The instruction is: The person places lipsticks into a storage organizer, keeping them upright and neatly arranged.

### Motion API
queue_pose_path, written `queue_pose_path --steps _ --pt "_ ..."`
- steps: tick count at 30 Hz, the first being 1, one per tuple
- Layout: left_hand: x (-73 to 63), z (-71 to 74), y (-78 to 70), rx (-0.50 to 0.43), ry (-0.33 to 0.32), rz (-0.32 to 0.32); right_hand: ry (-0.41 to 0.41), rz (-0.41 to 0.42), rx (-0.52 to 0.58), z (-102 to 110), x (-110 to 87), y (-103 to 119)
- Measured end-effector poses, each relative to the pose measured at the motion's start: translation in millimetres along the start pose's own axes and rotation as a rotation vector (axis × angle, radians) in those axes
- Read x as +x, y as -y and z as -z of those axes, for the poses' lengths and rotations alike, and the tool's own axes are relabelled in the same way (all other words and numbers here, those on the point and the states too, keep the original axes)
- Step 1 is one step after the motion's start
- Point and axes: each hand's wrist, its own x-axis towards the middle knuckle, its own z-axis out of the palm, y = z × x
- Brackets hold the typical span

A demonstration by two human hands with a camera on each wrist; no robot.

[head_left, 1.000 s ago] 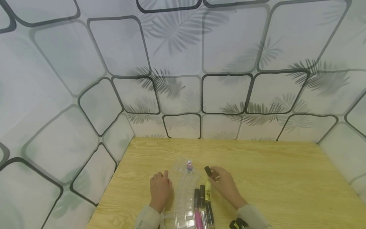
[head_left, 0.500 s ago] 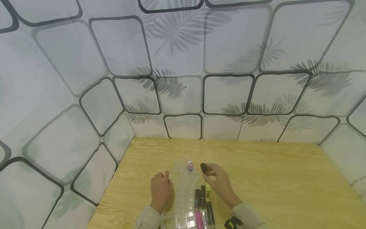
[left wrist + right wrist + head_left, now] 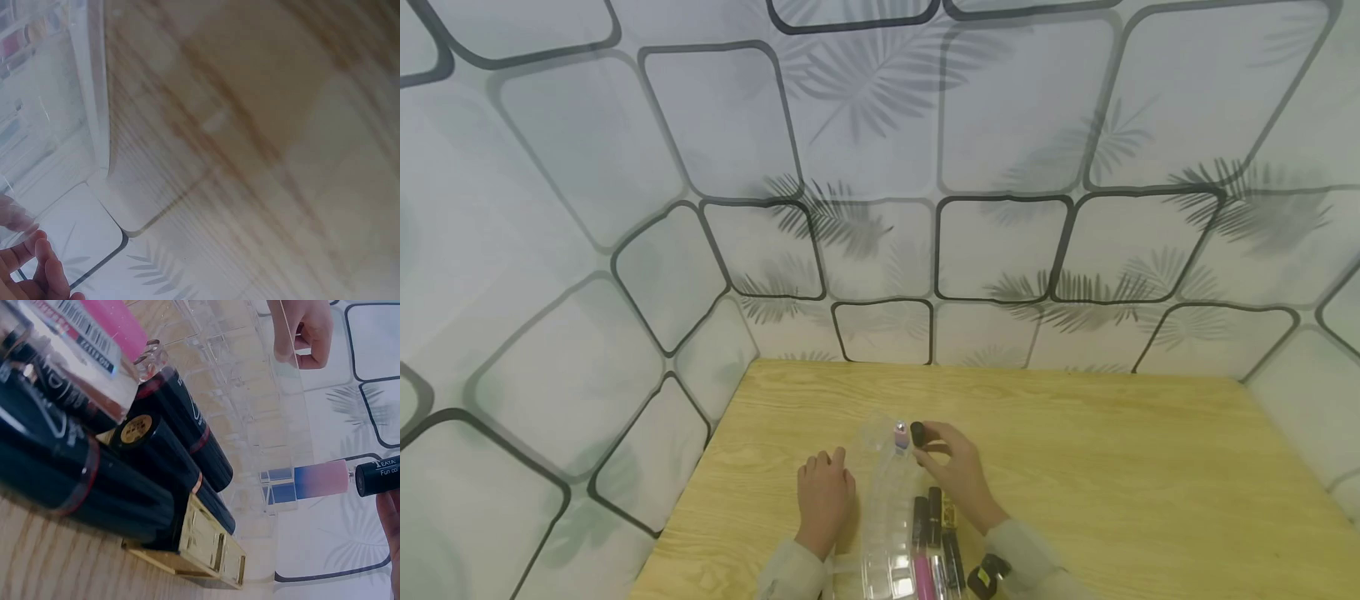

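My right hand (image 3: 955, 475) pinches a short black lipstick (image 3: 378, 478) with white lettering, held above the table by the far end of a clear plastic organizer (image 3: 883, 517). Right beside it, a pink-and-blue lipstick (image 3: 319, 479) stands upright in a far compartment. My left hand (image 3: 826, 500) is at the organizer's left side, fingers loosely bent. In the left wrist view its fingers (image 3: 47, 269) are close to the clear wall; whether they touch it I cannot tell. Several black lipsticks (image 3: 187, 425) and a gold case (image 3: 212, 544) lie along the organizer's right side.
A pink tube (image 3: 923, 577) and a clear tube with a barcode label (image 3: 94, 350) lie at the near end of the row. A black device (image 3: 988, 575) sits at my right wrist. Patterned walls (image 3: 880, 250) enclose the wood-grain table (image 3: 1112, 467).
My right hand has moved left and slightly away from me, bringing the black lipstick beside the pink-and-blue one. The lipstick has turned more upright. My left hand has stayed in place.
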Motion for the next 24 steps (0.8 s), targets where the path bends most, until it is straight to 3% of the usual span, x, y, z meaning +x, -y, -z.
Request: queue_pose_path --steps 6,11,15,20,24 --pt "0.0 0.1 0.2 0.004 0.009 0.002 0.019 -0.040 0.010 -5 3.5 4" --pt "0.3 -0.2 0.8 0.008 0.015 0.006 0.017 -0.027 0.029 -17 1.7 -21" --pt "0.2 1.5 0.2 0.006 0.018 0.005 0.023 -0.080 0.043 -23 1.5 -33" --pt "-0.8 2.0 0.2 0.006 -0.023 -0.014 0.038 -0.136 0.037 -26 2.6 -35" --pt "-1.2 1.7 0.2 0.011 -0.045 -0.024 0.036 -0.130 0.040 -29 2.1 -36"
